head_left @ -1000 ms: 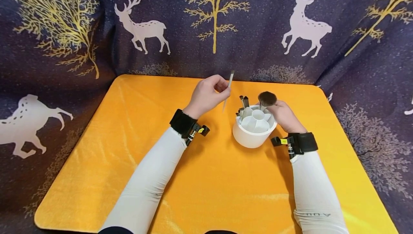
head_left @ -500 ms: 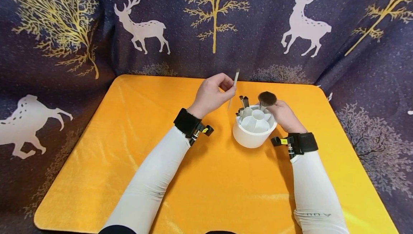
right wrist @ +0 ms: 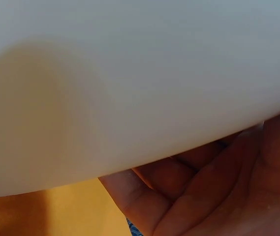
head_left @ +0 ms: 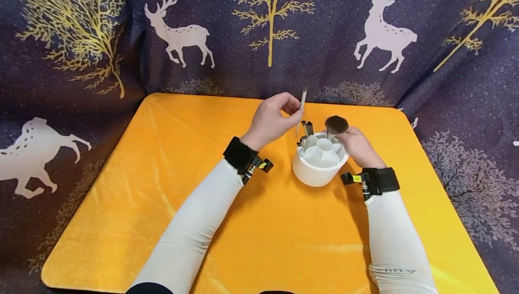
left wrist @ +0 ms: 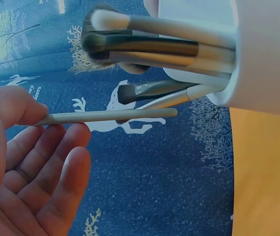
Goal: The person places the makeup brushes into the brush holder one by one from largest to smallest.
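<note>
My left hand [head_left: 271, 120] pinches a slim makeup brush [head_left: 303, 99] between thumb and fingers, bristles up, just left of a white round brush holder [head_left: 314, 174]. In the left wrist view, the bare handle end of this brush [left wrist: 130, 115] points toward the holder's brushes and overlaps one of them. My right hand [head_left: 358, 146] grips the holder at its far right side; its fingertips are hidden behind the wall. One big fluffy brush [head_left: 336, 124] stands at the holder's back right, and several smaller brushes [head_left: 309, 128] stand in its left compartments.
A yellow cloth-covered table [head_left: 162, 195] with rounded corners lies beneath both arms. Behind it hangs a dark curtain [head_left: 243, 24] printed with deer and trees. Wrist cameras on black straps [head_left: 239, 154] sit on both wrists.
The left hand has moved right with the makeup brush, bringing it close beside the holder's left brushes. The right hand and the holder have stayed in place.
</note>
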Tool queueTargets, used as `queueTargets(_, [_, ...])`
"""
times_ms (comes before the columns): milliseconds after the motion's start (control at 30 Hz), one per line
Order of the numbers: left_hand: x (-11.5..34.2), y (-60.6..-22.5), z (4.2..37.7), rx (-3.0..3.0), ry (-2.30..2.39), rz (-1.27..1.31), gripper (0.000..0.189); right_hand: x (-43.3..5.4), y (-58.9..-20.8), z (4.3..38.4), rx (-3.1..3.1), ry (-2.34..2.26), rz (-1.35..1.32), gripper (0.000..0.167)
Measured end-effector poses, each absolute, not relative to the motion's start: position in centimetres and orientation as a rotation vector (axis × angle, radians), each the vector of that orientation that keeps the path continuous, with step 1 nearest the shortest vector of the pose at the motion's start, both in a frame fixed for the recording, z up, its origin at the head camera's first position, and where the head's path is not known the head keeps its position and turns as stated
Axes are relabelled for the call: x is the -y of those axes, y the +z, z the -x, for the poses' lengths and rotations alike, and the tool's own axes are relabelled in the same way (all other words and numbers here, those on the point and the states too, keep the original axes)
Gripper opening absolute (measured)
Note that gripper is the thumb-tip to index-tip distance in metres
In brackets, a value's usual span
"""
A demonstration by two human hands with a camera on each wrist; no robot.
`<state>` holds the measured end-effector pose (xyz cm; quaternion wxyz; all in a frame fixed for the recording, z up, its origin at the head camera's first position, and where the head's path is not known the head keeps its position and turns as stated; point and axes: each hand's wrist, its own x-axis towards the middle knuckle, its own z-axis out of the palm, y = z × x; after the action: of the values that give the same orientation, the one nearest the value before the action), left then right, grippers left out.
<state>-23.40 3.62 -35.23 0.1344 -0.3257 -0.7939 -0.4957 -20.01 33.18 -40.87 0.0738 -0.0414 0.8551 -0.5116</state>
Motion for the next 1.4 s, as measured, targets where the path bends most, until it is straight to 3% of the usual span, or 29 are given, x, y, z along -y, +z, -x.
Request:
queueTargets(967, [-5.5,-35.7,22.9,2.256,-1.374,1.161,0.008,-33.1,-40.8,20.0,-2.579,-1.544,0.147,0.054])
queueTargets(1400, [-4.8,-35.9,22.8,2.304,-1.352,1.108,0.012,-33.1,-40.8,20.0,-2.598,-1.527,0.158,0.053])
